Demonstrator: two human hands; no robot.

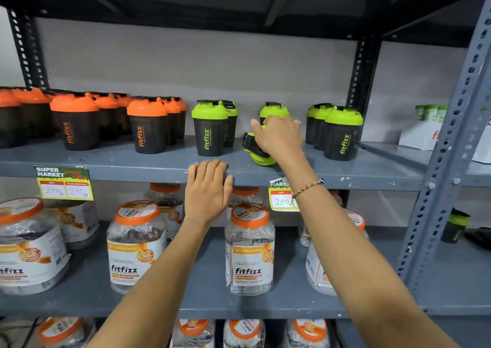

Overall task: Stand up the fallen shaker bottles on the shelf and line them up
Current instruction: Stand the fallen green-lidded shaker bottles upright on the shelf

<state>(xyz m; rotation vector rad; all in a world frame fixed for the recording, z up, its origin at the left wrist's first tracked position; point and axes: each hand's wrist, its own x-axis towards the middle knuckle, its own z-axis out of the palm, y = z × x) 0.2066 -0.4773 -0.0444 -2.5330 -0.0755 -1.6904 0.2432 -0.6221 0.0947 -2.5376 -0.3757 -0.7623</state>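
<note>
A green-lidded black shaker bottle [261, 155] lies on its side on the grey shelf [132, 165], lid facing left and toward me. My right hand [279, 137] is closed over its body from above. My left hand [208, 188] rests flat on the shelf's front edge, fingers curled over the lip, holding nothing. Upright green-lidded shakers stand to the left [210, 128], behind my right hand [273, 109] and to the right [341, 133]. Orange-lidded shakers [147, 125] stand upright in rows further left.
Price tags [63, 184] hang from the shelf edge. Clear jars with orange lids [249, 249] fill the shelf below. A slotted steel upright [449, 145] stands at right, with a white box [422, 133] and another shaker [455, 228] beyond it.
</note>
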